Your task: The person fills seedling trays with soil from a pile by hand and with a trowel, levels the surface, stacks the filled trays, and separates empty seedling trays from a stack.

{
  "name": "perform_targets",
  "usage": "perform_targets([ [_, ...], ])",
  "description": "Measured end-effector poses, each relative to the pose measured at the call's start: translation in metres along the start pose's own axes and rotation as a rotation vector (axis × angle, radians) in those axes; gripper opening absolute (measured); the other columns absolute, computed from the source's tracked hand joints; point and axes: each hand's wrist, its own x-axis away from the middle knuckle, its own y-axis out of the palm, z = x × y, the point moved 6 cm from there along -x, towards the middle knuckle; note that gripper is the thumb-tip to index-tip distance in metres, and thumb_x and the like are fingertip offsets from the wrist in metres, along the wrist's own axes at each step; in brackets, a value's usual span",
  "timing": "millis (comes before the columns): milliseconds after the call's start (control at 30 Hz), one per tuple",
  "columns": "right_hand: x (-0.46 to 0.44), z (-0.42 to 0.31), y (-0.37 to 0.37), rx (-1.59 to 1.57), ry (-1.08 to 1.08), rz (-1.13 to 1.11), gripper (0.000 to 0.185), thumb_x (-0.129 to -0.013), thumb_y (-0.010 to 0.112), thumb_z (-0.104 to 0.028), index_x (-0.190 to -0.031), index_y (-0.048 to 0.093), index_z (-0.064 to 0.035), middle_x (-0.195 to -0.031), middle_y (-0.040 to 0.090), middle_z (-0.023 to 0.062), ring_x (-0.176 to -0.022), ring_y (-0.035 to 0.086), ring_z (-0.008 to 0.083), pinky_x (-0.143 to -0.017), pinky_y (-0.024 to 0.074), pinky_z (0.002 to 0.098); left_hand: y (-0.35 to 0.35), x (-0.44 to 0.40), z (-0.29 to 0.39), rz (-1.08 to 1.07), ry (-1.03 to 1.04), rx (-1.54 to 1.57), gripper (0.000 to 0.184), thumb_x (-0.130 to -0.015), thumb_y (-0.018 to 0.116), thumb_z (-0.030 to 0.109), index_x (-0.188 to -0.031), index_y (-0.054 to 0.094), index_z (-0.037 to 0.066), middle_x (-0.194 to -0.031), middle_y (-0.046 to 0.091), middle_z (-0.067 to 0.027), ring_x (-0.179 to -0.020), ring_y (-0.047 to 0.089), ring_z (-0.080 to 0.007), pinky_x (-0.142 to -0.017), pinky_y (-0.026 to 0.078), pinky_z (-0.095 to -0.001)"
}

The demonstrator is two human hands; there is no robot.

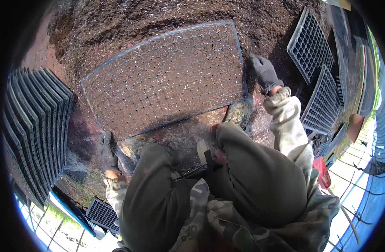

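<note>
A wide black seedling tray (167, 80) lies before my knees, its many cells filled with brown soil dotted with pale specks. My left hand (106, 148), in a dark grey glove, is closed at the tray's near left corner. Beside the tray's right edge is my right hand (263, 72), also gloved, back upward and fingers pointing toward the tray. Its fingertips are partly hidden, so whether they touch the rim is unclear. Loose dark soil (158, 12) borders the tray's far side.
A tall stack of black trays (39, 126) stands at left. On the right, an unfilled tray (312, 44) leans near another tray (324, 101). A smaller-looking tray (102, 214) lies at lower left. Something red (321, 172) is by my right elbow. My knees (259, 168) border the near side.
</note>
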Motion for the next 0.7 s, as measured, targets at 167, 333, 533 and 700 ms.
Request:
perform_targets([
  [167,0.068,0.007,0.028,-0.354,0.181,-0.221,0.029,-0.092,0.06,-0.031,-0.097,0.065,-0.0026,-0.078,0.061,-0.0021,-0.062,0.05,0.007,-0.056,0.0402,0.0219,0.013,0.021,0.028,0.047,0.044,0.049,0.013,-0.087,0.068,0.02,-0.085,0.06,0.011,-0.073,0.05,0.0069,-0.064,0.044,-0.0046,-0.058,0.035,-0.022],
  [333,0.079,-0.013,0.01,-0.215,0.128,-0.258,0.039,-0.085,0.065,-0.041,-0.096,0.065,-0.0042,-0.08,0.058,-0.0017,-0.07,0.049,0.0083,-0.065,0.0375,0.0227,0.016,0.032,0.044,0.023,0.08,0.259,0.01,-0.087,0.066,0.016,-0.088,0.059,0.008,-0.077,0.051,0.0063,-0.069,0.046,-0.0049,-0.061,0.037,-0.0216],
  [533,0.085,-0.002,-0.012,-0.572,-0.14,-0.157,0.025,-0.093,0.057,-0.027,-0.102,0.062,-0.0038,-0.095,0.059,0.0007,-0.091,0.051,0.0112,-0.087,0.0387,0.0269,0.017,0.058,0.103,0.03,0.124,0.197,0.019,-0.083,0.067,0.017,-0.092,0.06,0.003,-0.08,0.057,0.0016,-0.071,0.05,-0.0071,-0.063,0.041,-0.0219],
  [700,0.124,-0.079,-0.048,-0.595,-0.181,-0.054,0.032,-0.093,0.056,-0.029,-0.11,0.061,-0.0023,-0.103,0.061,0.005,-0.098,0.054,0.0147,-0.09,0.0409,0.0303,-0.006,0.074,0.171,0.046,0.137,0.154,0.013,-0.082,0.068,0.012,-0.09,0.06,0.006,-0.076,0.056,0.0032,-0.067,0.049,-0.005,-0.064,0.042,-0.0207],
])
